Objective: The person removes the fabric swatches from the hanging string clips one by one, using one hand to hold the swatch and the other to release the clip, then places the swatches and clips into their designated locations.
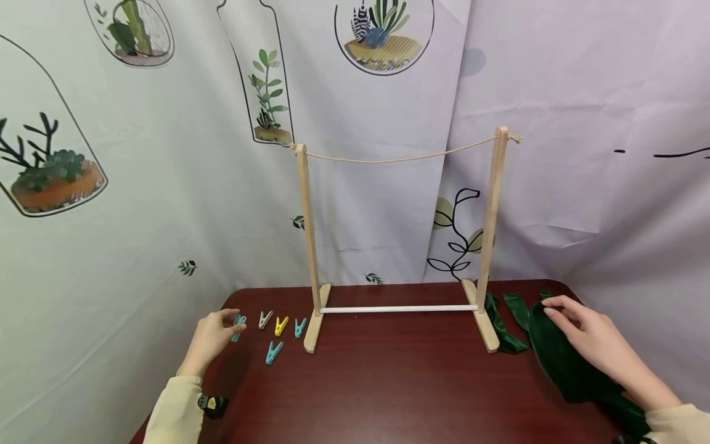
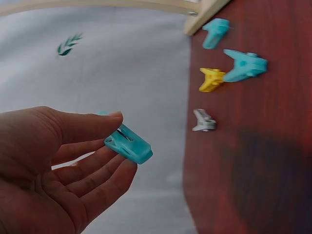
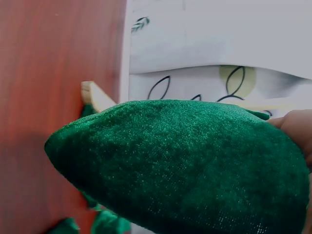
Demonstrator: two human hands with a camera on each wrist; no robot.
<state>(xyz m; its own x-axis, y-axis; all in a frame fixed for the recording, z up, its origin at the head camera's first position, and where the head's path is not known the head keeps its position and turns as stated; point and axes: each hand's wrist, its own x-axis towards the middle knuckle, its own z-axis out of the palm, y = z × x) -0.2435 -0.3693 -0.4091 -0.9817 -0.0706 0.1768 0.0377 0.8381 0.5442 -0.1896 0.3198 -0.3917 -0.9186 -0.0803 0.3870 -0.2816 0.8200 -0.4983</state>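
At the table's left side my left hand [image 1: 208, 339] pinches a light-blue clothespin [image 2: 136, 148] between thumb and fingers, off the tabletop. On the table to its right lie a white clothespin [image 1: 265, 319], a yellow one and two more light-blue clothespins [image 1: 274, 352]. Over on the right, my right hand [image 1: 601, 345] pinches the top edge of a dark green velvety cloth piece [image 1: 563, 361], raised above the table. In the right wrist view this cloth [image 3: 180, 161] is broad with a rounded point and covers most of the fingers.
A wooden stand with two posts [image 1: 309, 228] rises at the back centre, a string [image 1: 383, 161] tied slackly between their tops. Its white rod [image 1: 399, 309] runs low between the feet. More green cloth pieces [image 1: 518, 311] lie beside the right foot. A printed curtain hangs behind the table [image 1: 388, 376].
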